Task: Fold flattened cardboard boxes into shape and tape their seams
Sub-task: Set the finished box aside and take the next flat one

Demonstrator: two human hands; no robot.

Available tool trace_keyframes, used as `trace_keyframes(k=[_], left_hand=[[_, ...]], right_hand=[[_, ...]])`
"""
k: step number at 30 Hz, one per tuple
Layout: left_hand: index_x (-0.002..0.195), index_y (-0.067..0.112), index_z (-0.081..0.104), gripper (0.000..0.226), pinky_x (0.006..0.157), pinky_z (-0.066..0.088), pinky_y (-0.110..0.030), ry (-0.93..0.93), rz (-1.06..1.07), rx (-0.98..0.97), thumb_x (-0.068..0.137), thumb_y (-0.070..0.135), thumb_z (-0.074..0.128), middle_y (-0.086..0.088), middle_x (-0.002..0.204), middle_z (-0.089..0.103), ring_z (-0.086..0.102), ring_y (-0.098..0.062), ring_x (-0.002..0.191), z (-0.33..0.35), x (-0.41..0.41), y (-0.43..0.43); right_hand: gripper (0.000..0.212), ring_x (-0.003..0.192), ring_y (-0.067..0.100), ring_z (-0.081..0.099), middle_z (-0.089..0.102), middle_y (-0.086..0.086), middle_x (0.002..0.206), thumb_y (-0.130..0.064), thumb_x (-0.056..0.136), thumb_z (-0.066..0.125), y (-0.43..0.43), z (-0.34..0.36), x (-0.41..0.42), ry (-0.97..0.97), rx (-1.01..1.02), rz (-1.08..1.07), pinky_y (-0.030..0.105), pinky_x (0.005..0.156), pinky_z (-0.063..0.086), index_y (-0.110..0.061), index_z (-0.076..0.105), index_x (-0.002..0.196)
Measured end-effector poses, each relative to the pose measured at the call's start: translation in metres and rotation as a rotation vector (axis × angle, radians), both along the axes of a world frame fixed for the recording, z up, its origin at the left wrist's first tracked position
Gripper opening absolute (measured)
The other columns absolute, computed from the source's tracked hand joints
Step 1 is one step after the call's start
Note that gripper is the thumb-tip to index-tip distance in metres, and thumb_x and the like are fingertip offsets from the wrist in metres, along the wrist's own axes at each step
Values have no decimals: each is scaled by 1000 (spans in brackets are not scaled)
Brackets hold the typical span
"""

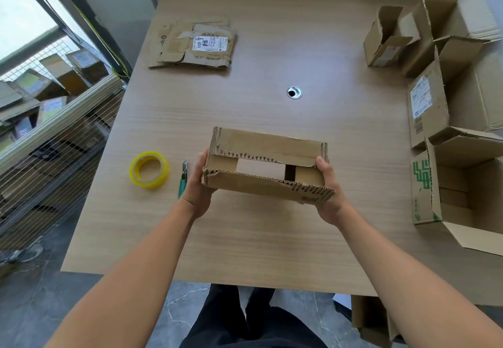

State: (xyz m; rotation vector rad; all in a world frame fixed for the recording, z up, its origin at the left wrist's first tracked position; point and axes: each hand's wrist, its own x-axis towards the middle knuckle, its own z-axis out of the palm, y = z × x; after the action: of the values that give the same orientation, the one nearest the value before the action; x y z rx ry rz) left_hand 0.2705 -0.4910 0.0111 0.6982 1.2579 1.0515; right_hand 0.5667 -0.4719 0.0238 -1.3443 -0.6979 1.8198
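Note:
A small brown cardboard box (261,184) with torn flap edges is held above the near middle of the wooden table (272,239). Its two long flaps are folded partly inward, leaving a gap between them. My left hand (197,187) grips the box's left end. My right hand (330,192) grips its right end, thumb on top. A roll of yellow tape (149,169) lies on the table left of the box. A green-handled cutter (183,177) lies between the roll and my left hand, partly hidden by it.
A stack of flattened boxes (194,44) lies at the far left of the table. Several opened boxes (441,102) crowd the right edge. A round cable hole (294,92) sits mid-table. A wire cage of boxes (49,130) stands on the left.

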Motion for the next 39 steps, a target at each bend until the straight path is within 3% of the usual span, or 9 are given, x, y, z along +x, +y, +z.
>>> trace_keyframes(k=[4,8,10,14,17,21,28,34,39], left_hand=[[113,51,65,49,78,49,-38,63,18,-16,83,82,42,16,112,72,67,0,100,-2,-1,-1],[96,55,70,40,64,53,-38,121,52,-78,92,72,33,21,94,73,69,0,84,-5,5,2],[98,63,68,44,75,57,-47,94,16,-219,82,86,33,15,105,74,67,-11,96,-4,4,0],[138,49,47,35,88,48,-45,142,-102,-263,107,47,33,-2,127,65,61,-18,91,-7,0,-7],[140,47,50,41,114,30,-42,80,-148,-151,106,54,28,3,148,53,53,-15,129,0,1,-10],[145,34,51,100,81,51,-26,-106,-245,-134,68,97,41,-4,141,60,64,-11,114,5,-6,-14],[131,52,57,87,85,53,-24,0,-257,-98,56,95,59,18,135,62,58,-2,120,2,6,-24],[122,28,61,79,92,47,-44,52,143,-285,61,76,61,-4,120,68,57,-28,119,1,32,-19],[111,26,62,64,82,46,-41,55,165,-300,65,71,60,-6,108,64,56,-25,106,1,32,-13]], right_hand=[[68,106,35,62,56,20,141,-64,88,50,3,-2,1,3,-36,10,46,66,52,-24,44,143],[68,122,32,62,61,11,140,-66,88,50,5,0,-2,-6,-33,18,41,70,58,-28,47,145],[59,118,27,65,64,5,135,-65,90,49,8,2,-2,-27,-15,7,42,70,59,-34,48,141],[41,95,19,71,68,-2,123,-68,92,47,13,5,2,-108,-69,9,42,60,56,-46,52,127],[45,91,21,73,72,1,120,-72,92,44,14,3,3,-136,-130,57,46,67,59,-46,53,129],[61,94,29,73,75,11,115,-76,91,41,13,0,5,-154,-209,90,49,84,58,-36,54,135],[54,106,30,71,75,5,117,-72,90,50,19,4,5,-150,-182,0,48,80,58,-42,56,134],[69,110,25,71,73,5,123,-83,89,31,8,5,2,-25,-49,12,36,73,58,-38,67,126],[42,87,13,73,73,-3,109,-75,82,55,10,7,0,-147,-11,54,32,62,53,-48,62,114]])
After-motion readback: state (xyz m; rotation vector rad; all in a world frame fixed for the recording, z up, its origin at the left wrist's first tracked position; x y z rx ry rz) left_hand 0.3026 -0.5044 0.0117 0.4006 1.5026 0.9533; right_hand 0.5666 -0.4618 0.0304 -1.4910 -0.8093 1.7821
